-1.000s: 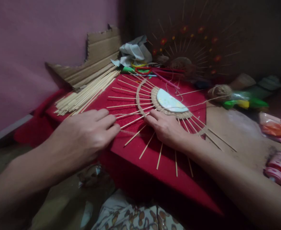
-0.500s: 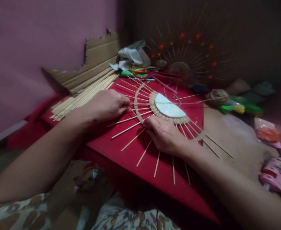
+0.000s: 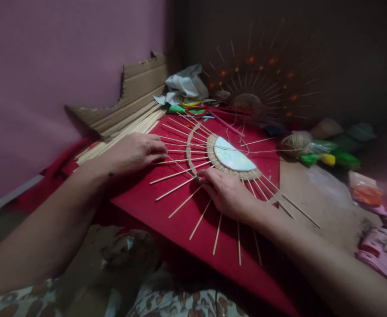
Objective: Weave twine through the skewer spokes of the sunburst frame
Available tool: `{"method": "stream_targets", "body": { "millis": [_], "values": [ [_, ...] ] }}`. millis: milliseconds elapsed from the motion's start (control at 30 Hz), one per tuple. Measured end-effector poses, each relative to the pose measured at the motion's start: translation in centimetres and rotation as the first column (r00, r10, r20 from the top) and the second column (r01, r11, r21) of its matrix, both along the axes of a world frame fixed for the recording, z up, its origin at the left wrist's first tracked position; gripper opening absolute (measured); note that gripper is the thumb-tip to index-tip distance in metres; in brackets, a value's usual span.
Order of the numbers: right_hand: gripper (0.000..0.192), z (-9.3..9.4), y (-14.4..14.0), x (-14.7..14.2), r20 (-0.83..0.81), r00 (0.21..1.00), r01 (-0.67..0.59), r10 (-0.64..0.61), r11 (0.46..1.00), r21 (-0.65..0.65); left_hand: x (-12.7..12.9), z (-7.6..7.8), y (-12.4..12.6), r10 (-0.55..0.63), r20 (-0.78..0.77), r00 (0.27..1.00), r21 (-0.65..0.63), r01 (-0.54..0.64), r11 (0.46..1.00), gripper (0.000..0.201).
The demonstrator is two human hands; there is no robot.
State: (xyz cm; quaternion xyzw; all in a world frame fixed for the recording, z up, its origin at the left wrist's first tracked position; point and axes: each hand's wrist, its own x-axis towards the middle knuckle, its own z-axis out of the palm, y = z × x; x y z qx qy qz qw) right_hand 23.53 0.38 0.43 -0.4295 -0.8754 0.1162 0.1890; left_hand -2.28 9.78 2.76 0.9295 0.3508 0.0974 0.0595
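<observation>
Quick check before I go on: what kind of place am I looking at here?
Most likely a home craft corner worked at floor level. A red felt board carries a half-woven sunburst of sticks, with a bundle of spare sticks, a twine ball and scissors alongside.

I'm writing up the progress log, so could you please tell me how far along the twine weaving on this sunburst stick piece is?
Done: sticks fan out from the pale centre disc, which already has a woven twine border. In hand: an outer twine ring covers the far side; the left hand pinches twine at the sticks while the right hand presses the piece down. Left: the near sticks look bare, with twine remaining on the ball.
</observation>
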Motion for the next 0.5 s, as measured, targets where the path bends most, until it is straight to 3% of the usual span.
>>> {"method": "stream_targets", "body": {
  "millis": [133, 233, 367, 500],
  "values": [
    [0.024, 1.5, 0.9, -0.8, 0.124, 0.991, 0.064, -0.053, 0.995, -0.082, 0.2, -0.5, -0.3, 0.065, 0.015, 0.998, -0.031, -0.065, 0.997, 0.030],
    [0.022, 2.2, 1.9, -1.7, 0.152, 0.984, 0.104, -0.093, 0.992, -0.070, 0.4, -0.6, -0.3, 0.104, 0.038, 0.994, -0.054, -0.102, 0.993, 0.029],
    [0.020, 1.9, 3.5, -2.9, 0.114, 0.992, 0.059, -0.053, 0.997, -0.051, 0.3, -0.6, -0.6, 0.111, 0.090, 0.990, -0.072, -0.105, 0.992, 0.029],
    [0.016, 1.7, 4.4, -3.6, 0.254, 0.967, 0.035, -0.031, 0.999, -0.012, 0.0, -0.5, -1.3, 0.126, 0.120, 0.985, -0.081, -0.117, 0.990, 0.030]
  ]
}}
